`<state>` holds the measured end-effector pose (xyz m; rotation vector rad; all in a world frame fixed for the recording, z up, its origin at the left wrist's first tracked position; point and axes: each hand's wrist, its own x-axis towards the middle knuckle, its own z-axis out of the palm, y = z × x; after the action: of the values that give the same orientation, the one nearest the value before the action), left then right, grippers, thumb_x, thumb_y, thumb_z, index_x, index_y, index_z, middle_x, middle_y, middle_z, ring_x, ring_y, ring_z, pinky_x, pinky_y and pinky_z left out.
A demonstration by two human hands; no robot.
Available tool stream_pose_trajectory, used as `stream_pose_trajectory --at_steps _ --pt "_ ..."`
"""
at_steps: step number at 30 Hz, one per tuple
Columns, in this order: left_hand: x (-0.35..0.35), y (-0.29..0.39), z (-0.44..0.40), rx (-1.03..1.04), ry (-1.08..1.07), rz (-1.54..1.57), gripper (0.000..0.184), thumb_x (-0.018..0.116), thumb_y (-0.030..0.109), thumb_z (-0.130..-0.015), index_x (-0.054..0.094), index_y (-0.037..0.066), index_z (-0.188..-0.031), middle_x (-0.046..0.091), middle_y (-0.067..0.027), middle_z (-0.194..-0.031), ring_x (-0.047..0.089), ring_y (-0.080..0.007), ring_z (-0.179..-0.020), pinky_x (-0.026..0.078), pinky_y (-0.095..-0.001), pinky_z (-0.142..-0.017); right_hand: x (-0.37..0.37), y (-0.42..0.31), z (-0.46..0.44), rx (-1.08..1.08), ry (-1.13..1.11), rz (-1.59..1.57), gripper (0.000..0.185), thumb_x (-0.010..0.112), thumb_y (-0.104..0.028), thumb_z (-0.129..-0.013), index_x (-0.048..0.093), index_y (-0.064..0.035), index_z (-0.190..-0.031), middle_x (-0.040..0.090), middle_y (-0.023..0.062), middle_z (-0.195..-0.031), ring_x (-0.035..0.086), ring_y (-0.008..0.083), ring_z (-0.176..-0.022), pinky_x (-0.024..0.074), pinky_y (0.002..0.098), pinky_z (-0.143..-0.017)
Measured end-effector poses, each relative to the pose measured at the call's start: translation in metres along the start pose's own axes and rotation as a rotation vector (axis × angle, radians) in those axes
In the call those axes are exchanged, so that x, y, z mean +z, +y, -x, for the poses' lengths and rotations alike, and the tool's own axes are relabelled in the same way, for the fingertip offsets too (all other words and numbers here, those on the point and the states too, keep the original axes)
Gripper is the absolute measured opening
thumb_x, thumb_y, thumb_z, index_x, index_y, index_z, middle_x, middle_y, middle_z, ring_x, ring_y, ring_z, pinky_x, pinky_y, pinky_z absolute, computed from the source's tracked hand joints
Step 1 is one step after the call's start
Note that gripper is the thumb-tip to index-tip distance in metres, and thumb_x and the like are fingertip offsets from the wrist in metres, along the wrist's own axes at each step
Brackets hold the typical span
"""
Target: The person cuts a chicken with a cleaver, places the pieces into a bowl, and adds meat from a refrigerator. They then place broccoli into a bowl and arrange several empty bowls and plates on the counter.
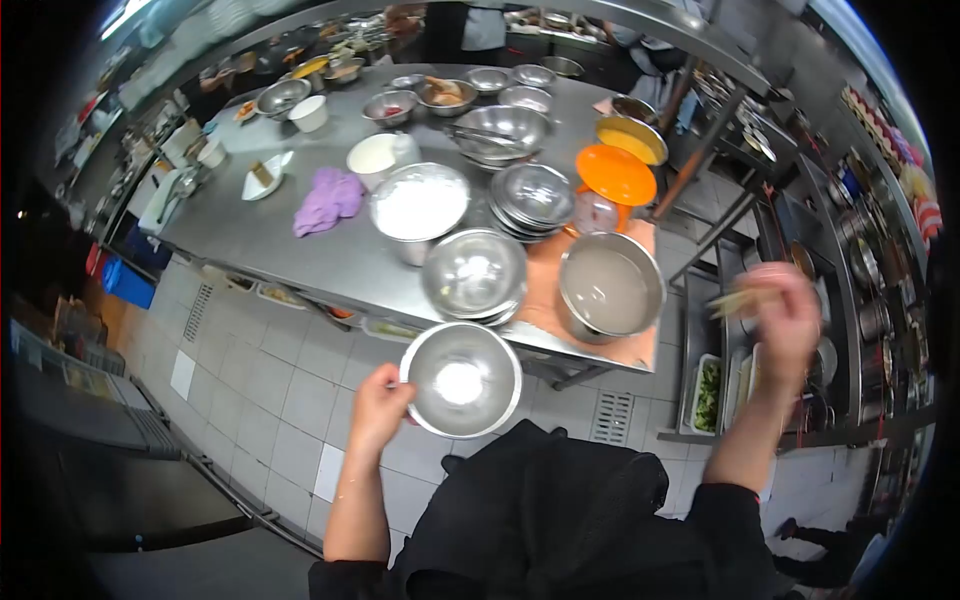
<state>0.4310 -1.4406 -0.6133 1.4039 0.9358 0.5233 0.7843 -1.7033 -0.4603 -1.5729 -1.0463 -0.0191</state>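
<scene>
My left hand (382,407) grips the rim of a steel mixing bowl (480,412), with the thumb over its edge. The bowl is tilted toward me just off the table's front edge, and bright glare fills its bottom. Out to the right, my right hand (788,312) is smeared by motion and closed around a bunch of pale thin strips (738,300); their kind is unclear. Below that hand are trays on a low shelf, one a white tray of chopped greens (708,392). A deep pot of cloudy liquid (612,285) stands on the table's near right corner.
Stacked steel bowls (474,272) line the steel table's front edge (290,290). Beside them stand a container of white powder (420,202) and an orange colander-like dish (616,174). A purple cloth (330,200) lies left. A table post (690,130) and a rack of pans (860,250) bound the right.
</scene>
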Motion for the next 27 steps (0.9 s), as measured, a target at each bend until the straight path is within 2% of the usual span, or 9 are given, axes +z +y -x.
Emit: stream_pose_trajectory --at_steps 1,4,5,7,9,14,17,19,27 --pt "-0.004 -0.002 -0.001 0.011 -0.048 0.027 0.012 0.057 0.006 -0.080 0.048 0.005 -0.071 0.059 -0.0069 -0.064 0.059 -0.0142 -0.050 0.047 -0.0267 -0.042 0.057 -0.002 0.001 -0.086 -0.240 0.168 0.025 0.063 -0.005 -0.076 0.062 -0.0038 -0.101 0.063 0.0095 -0.096 0.061 0.0183 -0.086 0.0505 0.0293 -0.075" --pt "-0.022 -0.002 -0.006 -0.054 -0.126 -0.092 0.014 0.059 0.007 -0.082 0.048 0.005 -0.074 0.056 -0.0045 -0.063 0.058 -0.0134 -0.049 0.046 -0.0258 -0.042 0.215 -0.007 0.031 -0.096 -1.132 0.007 0.039 0.063 -0.010 -0.077 0.058 -0.0068 -0.116 0.058 0.0152 -0.115 0.055 0.0309 -0.107 0.0433 0.0371 -0.094" --pt "-0.033 -0.002 -0.009 -0.049 -0.123 -0.098 0.014 0.059 0.007 -0.082 0.048 0.005 -0.074 0.056 -0.0045 -0.063 0.058 -0.0134 -0.049 0.046 -0.0258 -0.042 0.250 0.014 0.055 -0.403 -1.202 0.255 0.045 0.065 -0.013 -0.078 0.055 -0.0081 -0.121 0.056 0.0152 -0.120 0.054 0.0320 -0.109 0.0425 0.0396 -0.095" --pt "-0.055 -0.003 -0.016 -0.072 -0.136 -0.100 0.014 0.059 0.006 -0.082 0.048 0.004 -0.073 0.056 -0.0043 -0.061 0.057 -0.0131 -0.047 0.046 -0.0254 -0.042 0.282 0.005 0.055 -0.477 -1.170 0.265 0.042 0.065 -0.016 -0.078 0.057 -0.0092 -0.119 0.057 0.0138 -0.119 0.054 0.0310 -0.109 0.0432 0.0398 -0.094" --pt "-0.084 -0.006 -0.030 -0.053 -0.123 -0.104 0.016 0.056 0.007 -0.083 0.047 0.002 -0.071 0.058 -0.0077 -0.060 0.060 -0.0157 -0.048 0.046 -0.0262 -0.041 0.294 0.000 0.028 -0.318 -1.032 0.066 0.037 0.065 -0.018 -0.079 0.060 -0.0086 -0.114 0.059 0.0134 -0.116 0.055 0.0308 -0.108 0.0439 0.0392 -0.092" --pt "-0.172 -0.011 -0.112 0.012 0.141 0.080 0.013 0.054 0.006 -0.085 0.046 0.004 -0.074 0.059 -0.0099 -0.069 0.060 -0.0163 -0.050 0.052 -0.0275 -0.042 0.289 0.053 -0.033 -0.091 -0.315 0.658 0.037 0.070 -0.017 -0.074 0.060 -0.0047 -0.107 0.059 0.0160 -0.099 0.057 0.0339 -0.093 0.0458 0.0400 -0.082" --pt "-0.221 0.008 -0.196 0.142 0.320 0.064 0.016 0.054 0.010 -0.088 0.044 0.004 -0.076 0.060 -0.0107 -0.071 0.061 -0.0173 -0.051 0.051 -0.0269 -0.042 0.293 0.088 -0.046 0.071 -0.285 0.714 0.035 0.070 -0.016 -0.073 0.059 -0.0055 -0.104 0.059 0.0154 -0.094 0.056 0.0336 -0.091 0.0453 0.0408 -0.080" --pt "-0.243 0.026 -0.247 0.158 0.371 0.034 0.018 0.054 0.012 -0.089 0.044 0.005 -0.077 0.060 -0.0111 -0.072 0.062 -0.0176 -0.052 0.050 -0.0267 -0.043 0.300 0.092 -0.049 0.385 -0.355 0.746 0.031 0.071 -0.013 -0.072 0.059 -0.0059 -0.099 0.058 0.0142 -0.094 0.057 0.0326 -0.092 0.0451 0.0408 -0.079" --pt "-0.285 0.038 -0.467 0.149 0.336 0.192 0.018 0.053 0.015 -0.090 0.042 0.001 -0.085 0.060 -0.0138 -0.075 0.063 -0.0208 -0.053 0.053 -0.0287 -0.046 0.307 0.098 -0.044 0.583 -0.180 0.828 0.026 0.072 -0.007 -0.068 0.054 -0.0049 -0.087 0.058 0.0136 -0.084 0.058 0.0327 -0.081 0.0458 0.0408 -0.071"
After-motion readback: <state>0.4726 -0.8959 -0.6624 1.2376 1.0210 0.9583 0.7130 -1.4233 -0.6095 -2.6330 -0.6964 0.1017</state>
